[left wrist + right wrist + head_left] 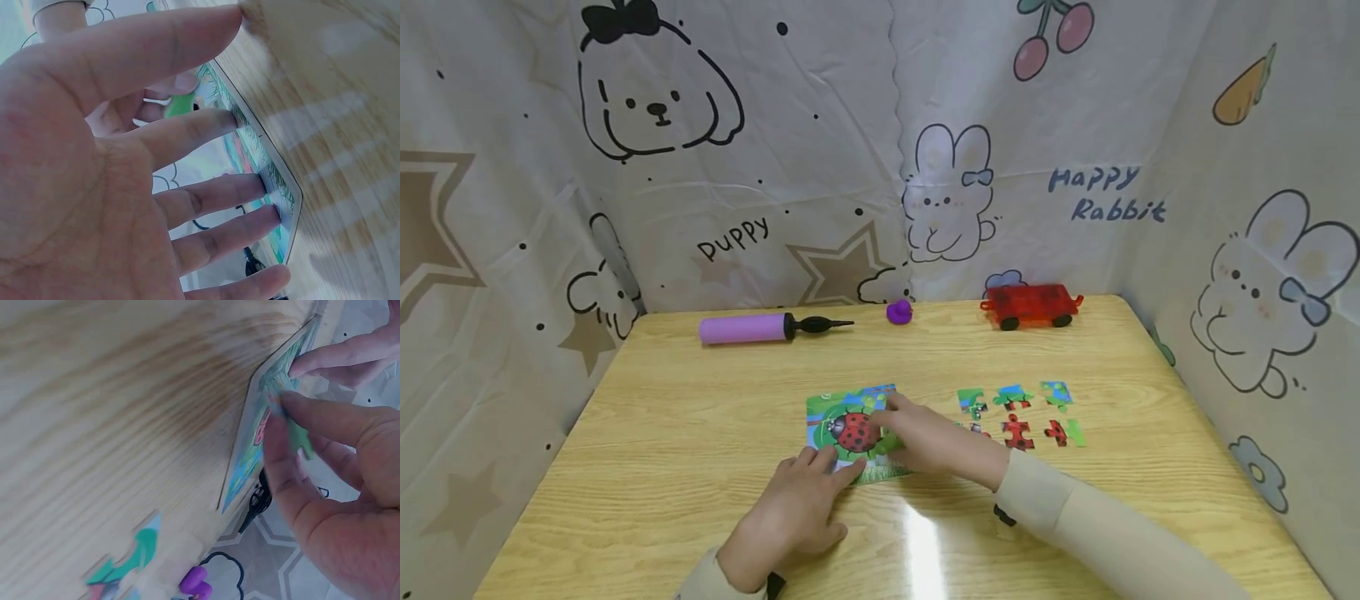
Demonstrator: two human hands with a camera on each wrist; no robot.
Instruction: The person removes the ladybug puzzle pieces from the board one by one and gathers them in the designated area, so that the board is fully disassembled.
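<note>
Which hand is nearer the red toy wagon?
Right. The right hand is over the right side of the ladybug puzzle, in front of the red toy wagon and to its left. The left hand, at the puzzle's near edge, is farther left and closer to the wearer.

I see the left hand (pixel 801 500) stretched forward, palm down, its fingers apart and nearly straight, the thumb set off to one side (an easy, light spread, by the look of it). The right forearm (pixel 1120 533) slants in, sleeved to the wrist, and the right hand (pixel 921 433) sits just beyond the left, thumb and fingers curled together in a pinch
</note>
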